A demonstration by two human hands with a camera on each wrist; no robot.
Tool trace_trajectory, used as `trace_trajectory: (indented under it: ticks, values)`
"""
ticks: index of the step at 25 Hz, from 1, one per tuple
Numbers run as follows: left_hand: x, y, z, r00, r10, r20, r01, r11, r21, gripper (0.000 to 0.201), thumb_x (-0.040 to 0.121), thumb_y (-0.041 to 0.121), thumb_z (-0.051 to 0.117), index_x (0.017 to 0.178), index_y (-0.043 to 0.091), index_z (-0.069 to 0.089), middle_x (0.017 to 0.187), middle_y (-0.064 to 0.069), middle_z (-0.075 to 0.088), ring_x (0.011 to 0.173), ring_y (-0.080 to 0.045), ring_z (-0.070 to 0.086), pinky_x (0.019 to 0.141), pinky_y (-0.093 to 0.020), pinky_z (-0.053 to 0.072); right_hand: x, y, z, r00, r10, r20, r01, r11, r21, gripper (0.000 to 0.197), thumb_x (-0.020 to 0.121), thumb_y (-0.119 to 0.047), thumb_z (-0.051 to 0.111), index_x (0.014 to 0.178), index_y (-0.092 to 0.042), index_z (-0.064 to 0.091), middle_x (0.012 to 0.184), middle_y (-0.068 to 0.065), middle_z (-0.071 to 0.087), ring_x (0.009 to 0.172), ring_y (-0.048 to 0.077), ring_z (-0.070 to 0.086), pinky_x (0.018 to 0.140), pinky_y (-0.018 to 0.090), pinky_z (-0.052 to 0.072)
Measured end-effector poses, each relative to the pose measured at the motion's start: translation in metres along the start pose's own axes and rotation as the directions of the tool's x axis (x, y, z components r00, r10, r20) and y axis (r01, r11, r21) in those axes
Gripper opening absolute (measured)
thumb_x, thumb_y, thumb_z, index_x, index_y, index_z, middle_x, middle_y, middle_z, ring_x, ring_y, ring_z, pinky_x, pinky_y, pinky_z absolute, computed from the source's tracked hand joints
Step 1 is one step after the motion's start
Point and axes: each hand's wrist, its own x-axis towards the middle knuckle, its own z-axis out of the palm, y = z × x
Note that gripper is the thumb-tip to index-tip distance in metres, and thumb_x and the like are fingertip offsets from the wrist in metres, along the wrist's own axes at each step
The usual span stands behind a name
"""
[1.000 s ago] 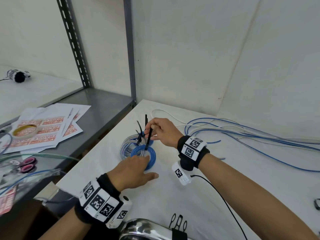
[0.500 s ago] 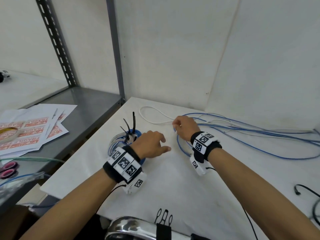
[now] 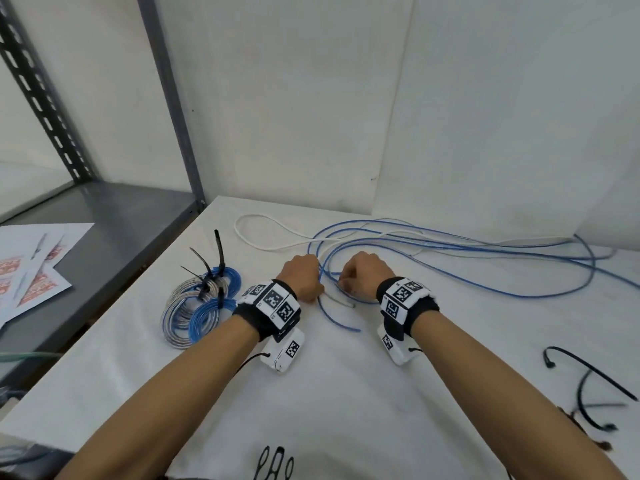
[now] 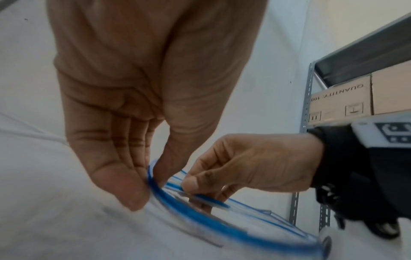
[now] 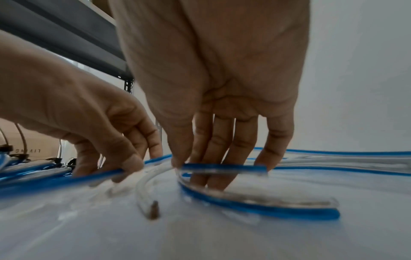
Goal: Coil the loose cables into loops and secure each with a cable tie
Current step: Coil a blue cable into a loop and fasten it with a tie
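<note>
A loose blue cable (image 3: 337, 318) sprawls over the white table (image 3: 311, 393), its free end near me. My left hand (image 3: 303, 277) and right hand (image 3: 360, 275) sit side by side on it, knuckles up. In the left wrist view my left hand (image 4: 147, 183) pinches the blue cable (image 4: 200, 214) between thumb and fingers. In the right wrist view my right hand (image 5: 182, 167) holds a bent stretch of blue cable (image 5: 222, 167) against its fingers. A clear cable end (image 5: 146, 198) lies between the hands. Finished coils (image 3: 194, 323) with black ties (image 3: 218, 251) lie to the left.
A white cable (image 3: 277, 249) loops at the back of the table. Loose black cable ties (image 3: 588, 367) lie at the right edge. A grey metal shelf (image 3: 114, 216) with printed sheets (image 3: 31, 268) adjoins the table on the left, its upright (image 3: 173, 98) at the corner.
My right hand let go of the black tie on the coils and went right to the blue cable. My left hand left the coils and joined it. The head view swung right.
</note>
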Motion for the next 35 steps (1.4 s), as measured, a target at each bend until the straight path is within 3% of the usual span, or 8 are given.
trace_trajectory:
  ticks: [3,7,12,18,21,26,30,35]
  values:
    - [-0.004,-0.006,-0.008,0.999,0.017,-0.029,-0.021,0.987,-0.162,0.037,0.09,0.015,0.061,0.125,0.005,0.058,0.101,-0.015,0.073,0.101,-0.031,0.069,0.092,-0.04,0.055,-0.002,0.001,-0.002,0.964,0.118,-0.238,-0.078,0.982,0.173,0.04,0.09,-0.036,0.073,0.119,-0.013,0.056,0.101,0.003,0.067,0.097,0.028,0.064,0.082,0.038,0.052]
    - [-0.023,-0.003,-0.026,0.986,0.132,-0.103,-0.164,0.884,-0.437,0.019,0.095,0.006,0.06,0.112,0.007,0.067,0.084,-0.01,0.072,0.072,-0.025,0.073,0.071,-0.032,0.063,-0.004,0.008,-0.015,0.917,0.08,-0.39,-0.02,0.988,0.153,0.07,0.096,-0.024,0.067,0.155,-0.03,0.03,0.107,0.005,0.069,0.102,0.026,0.064,0.084,0.039,0.052]
    - [-0.038,-0.001,-0.039,0.955,0.109,-0.277,-0.269,0.715,-0.646,0.015,0.097,-0.003,0.057,0.108,0.002,0.065,0.097,-0.017,0.068,0.071,-0.019,0.068,0.055,-0.029,0.061,-0.013,0.013,-0.031,0.889,-0.024,-0.457,-0.054,0.986,-0.157,0.028,0.102,-0.026,0.056,0.129,-0.02,0.06,0.117,0.01,0.066,0.113,0.033,0.057,0.09,0.041,0.043]
    - [-0.055,0.006,-0.068,0.891,0.125,-0.437,-0.454,0.251,-0.855,0.032,0.102,-0.005,0.052,0.132,0.001,0.059,0.104,-0.008,0.057,0.097,-0.019,0.07,0.084,-0.047,0.062,-0.021,0.015,-0.046,0.784,-0.129,-0.607,0.053,0.989,-0.141,0.013,0.101,-0.016,0.049,0.113,-0.015,0.054,0.088,0.004,0.068,0.088,0.033,0.065,0.089,0.045,0.041]
    - [-0.05,0.004,-0.085,0.862,0.057,-0.504,-0.505,0.009,-0.863,0.034,0.103,-0.005,0.049,0.135,0.003,0.058,0.102,-0.006,0.055,0.106,-0.019,0.067,0.09,-0.048,0.06,-0.018,0.03,-0.04,0.729,-0.073,-0.68,0.154,0.986,0.06,0.016,0.106,-0.02,0.046,0.111,-0.011,0.058,0.078,0.005,0.066,0.075,0.034,0.064,0.072,0.039,0.046]
    - [-0.02,0.017,-0.091,0.868,-0.031,-0.496,-0.488,-0.238,-0.84,0.037,0.101,-0.001,0.054,0.139,-0.001,0.055,0.104,-0.003,0.058,0.107,-0.018,0.067,0.094,-0.05,0.058,-0.01,0.015,-0.037,0.711,-0.014,-0.703,0.436,0.793,0.425,0.023,0.107,-0.024,0.049,0.103,-0.016,0.071,0.079,-0.01,0.063,0.07,0.001,0.059,0.068,0.015,0.047]
    - [-0.004,0.027,-0.083,0.871,-0.095,-0.481,-0.482,-0.346,-0.805,0.034,0.103,0.012,0.056,0.135,-0.001,0.059,0.104,-0.001,0.067,0.104,-0.017,0.066,0.092,-0.048,0.06,-0.003,0.004,-0.042,0.738,0.062,-0.672,0.501,0.616,0.608,0.022,0.105,-0.014,0.051,0.097,-0.008,0.071,0.086,0.008,0.074,0.074,0.015,0.072,0.068,0.027,0.057]
    - [0.002,0.038,-0.067,0.883,-0.103,-0.459,-0.457,-0.415,-0.787,0.025,0.102,0.009,0.055,0.125,0.005,0.064,0.109,0.0,0.069,0.105,-0.018,0.067,0.092,-0.05,0.059,-0.019,-0.001,-0.055,0.904,0.011,-0.428,0.417,0.204,0.885,0.02,0.103,-0.002,0.052,0.121,-0.005,0.06,0.083,0.012,0.068,0.066,0.015,0.059,0.068,0.024,0.054]
